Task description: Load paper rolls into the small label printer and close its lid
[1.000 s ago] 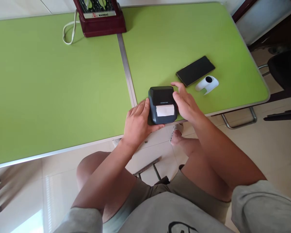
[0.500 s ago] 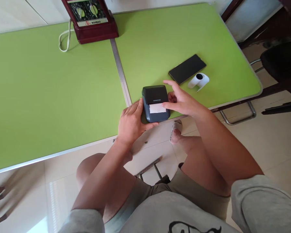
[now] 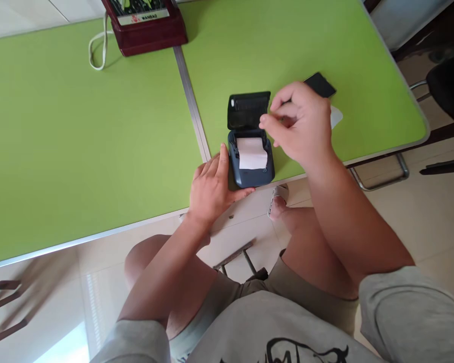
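A small dark blue printer stands near the front edge of the green table, its black lid raised. White paper lies in its opening and hangs over the front. My left hand rests against the printer's left side, thumb along the front edge and fingers extended. To the right of the lid, my right hand is raised with curled fingers and thumb a little apart, nothing visible between them.
Behind my right hand are a black phone and a white curved object, both partly hidden. A dark red appliance with a white cord stands at the back of the green table. A black chair is at the right.
The printer's lid has swung up, showing the inside and more of the paper. My right hand has moved up and away from the paper. My left hand stays at the printer's side.
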Action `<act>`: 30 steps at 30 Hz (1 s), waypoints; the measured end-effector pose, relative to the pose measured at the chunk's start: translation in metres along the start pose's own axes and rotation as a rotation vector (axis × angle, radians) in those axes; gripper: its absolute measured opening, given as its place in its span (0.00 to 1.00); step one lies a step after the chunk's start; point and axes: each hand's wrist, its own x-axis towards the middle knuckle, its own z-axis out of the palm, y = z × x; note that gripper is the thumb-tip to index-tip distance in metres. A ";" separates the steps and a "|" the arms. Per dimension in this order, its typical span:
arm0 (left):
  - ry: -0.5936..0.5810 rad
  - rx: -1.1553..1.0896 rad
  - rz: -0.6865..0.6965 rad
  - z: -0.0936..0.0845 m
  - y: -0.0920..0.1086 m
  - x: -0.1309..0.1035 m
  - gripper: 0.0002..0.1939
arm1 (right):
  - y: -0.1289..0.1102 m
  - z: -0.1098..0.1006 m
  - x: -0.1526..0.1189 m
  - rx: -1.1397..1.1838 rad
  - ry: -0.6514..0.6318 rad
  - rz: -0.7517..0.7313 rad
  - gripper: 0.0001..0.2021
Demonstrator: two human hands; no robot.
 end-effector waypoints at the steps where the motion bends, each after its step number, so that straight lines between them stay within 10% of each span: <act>1: 0.000 0.004 0.008 0.000 0.000 0.000 0.60 | -0.004 0.000 0.001 -0.115 -0.049 -0.030 0.04; 6: -0.008 -0.001 0.038 -0.003 0.000 -0.001 0.56 | 0.002 0.010 0.008 -0.467 -0.288 -0.092 0.11; 16: -0.015 -0.040 0.031 -0.004 0.000 -0.001 0.59 | 0.011 -0.005 0.016 -0.084 -0.373 -0.117 0.18; 23: -0.030 -0.034 0.017 -0.005 0.000 0.001 0.60 | 0.044 -0.026 -0.010 0.676 0.051 0.124 0.27; 30: -0.015 -0.033 0.005 -0.003 -0.001 0.002 0.61 | 0.074 0.007 -0.036 0.409 0.163 0.288 0.15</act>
